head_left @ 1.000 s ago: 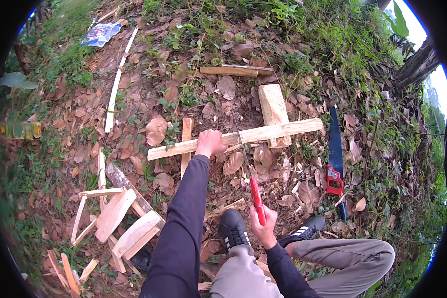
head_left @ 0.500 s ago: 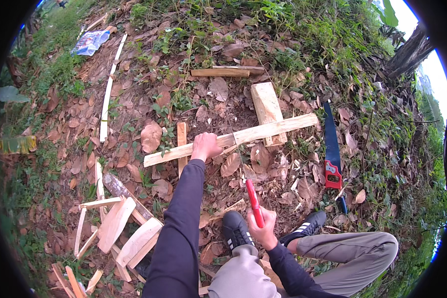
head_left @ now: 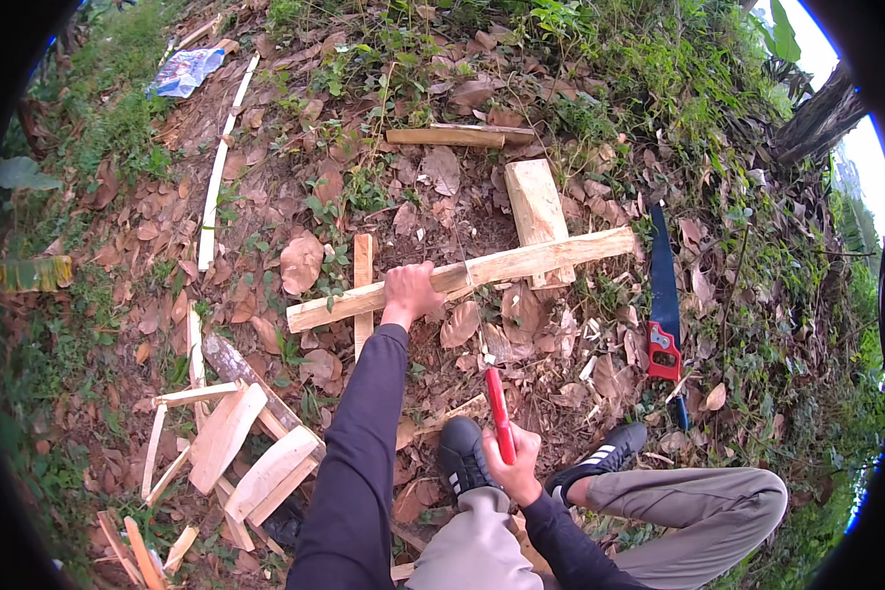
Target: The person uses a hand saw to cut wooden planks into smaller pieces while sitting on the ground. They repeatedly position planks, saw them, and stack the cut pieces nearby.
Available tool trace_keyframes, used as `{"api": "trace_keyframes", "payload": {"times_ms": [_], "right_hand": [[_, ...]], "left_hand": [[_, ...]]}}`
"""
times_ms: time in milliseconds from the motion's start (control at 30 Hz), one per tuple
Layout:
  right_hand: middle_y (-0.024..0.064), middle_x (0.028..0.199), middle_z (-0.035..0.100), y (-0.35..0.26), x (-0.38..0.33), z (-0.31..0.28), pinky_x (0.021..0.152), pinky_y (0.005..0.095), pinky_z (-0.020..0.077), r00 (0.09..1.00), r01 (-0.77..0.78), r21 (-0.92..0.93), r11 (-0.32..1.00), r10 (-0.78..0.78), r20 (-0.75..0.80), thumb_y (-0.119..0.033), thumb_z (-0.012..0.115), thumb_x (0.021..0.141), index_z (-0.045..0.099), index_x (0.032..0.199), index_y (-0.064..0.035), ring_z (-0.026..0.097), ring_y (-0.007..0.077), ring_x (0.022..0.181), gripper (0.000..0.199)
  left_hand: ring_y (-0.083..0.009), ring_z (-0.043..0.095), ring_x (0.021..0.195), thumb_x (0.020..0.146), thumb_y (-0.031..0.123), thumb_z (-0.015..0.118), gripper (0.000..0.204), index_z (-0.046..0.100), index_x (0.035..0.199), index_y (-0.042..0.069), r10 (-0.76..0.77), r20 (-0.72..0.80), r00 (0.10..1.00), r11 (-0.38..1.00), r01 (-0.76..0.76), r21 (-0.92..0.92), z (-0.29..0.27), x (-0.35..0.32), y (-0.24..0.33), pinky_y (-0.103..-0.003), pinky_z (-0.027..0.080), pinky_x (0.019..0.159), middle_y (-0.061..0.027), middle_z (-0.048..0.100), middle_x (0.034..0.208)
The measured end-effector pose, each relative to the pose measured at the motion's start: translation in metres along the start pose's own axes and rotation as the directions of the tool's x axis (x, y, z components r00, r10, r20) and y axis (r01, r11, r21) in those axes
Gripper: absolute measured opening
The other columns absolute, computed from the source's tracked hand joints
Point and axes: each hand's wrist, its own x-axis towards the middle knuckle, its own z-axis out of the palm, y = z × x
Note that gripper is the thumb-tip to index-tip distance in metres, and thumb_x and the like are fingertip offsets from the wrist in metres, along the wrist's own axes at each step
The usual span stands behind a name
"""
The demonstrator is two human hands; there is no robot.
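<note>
A long pale wooden beam (head_left: 551, 258) lies crosswise in front of me, its right part over a thick wood block (head_left: 536, 202) and its left part over a narrow wood strip (head_left: 364, 258). My left hand (head_left: 412, 293) is closed around the beam left of its middle. In my right hand (head_left: 516, 466), nearer my body, is a handsaw with a red handle (head_left: 499, 408). Its thin blade shows nearly edge-on and reaches across the beam at a dark cut line, just right of my left hand. How deep the cut goes, I cannot tell.
Another red-handled saw (head_left: 664, 295) lies on the leafy ground to the right. Cut wood pieces (head_left: 228, 438) are heaped at the lower left. Beyond are a long white strip (head_left: 216, 187), two short boards (head_left: 445, 138) and a plastic bag (head_left: 187, 73). My shoes (head_left: 465, 454) are close by.
My right hand has drawn the saw slightly back toward my body. My left hand keeps its hold on the beam. The whole view has shifted a little.
</note>
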Motion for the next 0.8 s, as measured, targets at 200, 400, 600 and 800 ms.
{"api": "trace_keyframes", "payload": {"times_ms": [200,400,600,800], "right_hand": [[0.0078,0.053,0.051,0.013,-0.002,-0.037,0.047,0.0315,0.041,0.992,-0.121,-0.037,0.992,0.121,0.021,-0.009,0.068,0.084,0.064,0.074,-0.0003,0.051,0.0142,0.044,0.013],[0.0058,0.05,0.045,-0.023,0.013,-0.013,0.046,0.0317,0.0396,0.999,-0.042,-0.023,0.999,0.042,-0.004,-0.009,0.067,0.083,0.059,0.069,-0.0011,0.046,0.0141,0.041,0.018],[0.006,0.05,0.043,-0.015,0.027,-0.014,0.046,0.0314,0.0386,0.995,-0.084,-0.012,0.996,0.083,-0.047,-0.008,0.067,0.083,0.057,0.068,-0.0005,0.044,0.0128,0.042,0.02],[0.0068,0.052,0.046,-0.024,0.035,-0.007,0.047,0.031,0.0397,0.998,-0.05,0.038,0.998,0.052,-0.033,-0.008,0.067,0.083,0.061,0.073,0.0001,0.045,0.0122,0.044,0.015]], "left_hand": [[-0.0304,0.074,0.08,0.066,0.034,0.072,0.033,0.073,0.088,0.01,-0.001,0.193,0.981,0.997,-0.014,0.076,-0.019,0.002,0.015,-0.041,0.059,0.075,-0.0143,0.075,0.084],[-0.0336,0.072,0.091,0.065,0.035,0.074,0.036,0.076,0.087,0.007,-0.014,0.363,0.932,0.993,0.056,-0.108,-0.029,0.026,-0.002,-0.042,0.057,0.086,-0.02,0.074,0.091],[-0.0359,0.07,0.087,0.07,0.029,0.081,0.033,0.067,0.089,0.006,0.212,0.052,0.976,0.967,-0.201,-0.158,-0.04,0.028,-0.005,-0.047,0.056,0.079,-0.0153,0.07,0.092],[-0.0348,0.072,0.075,0.068,0.043,0.086,0.045,0.063,0.085,0.008,0.157,-0.057,0.986,0.987,-0.156,0.029,-0.015,0.025,-0.007,-0.046,0.057,0.068,-0.0149,0.07,0.076]]}}
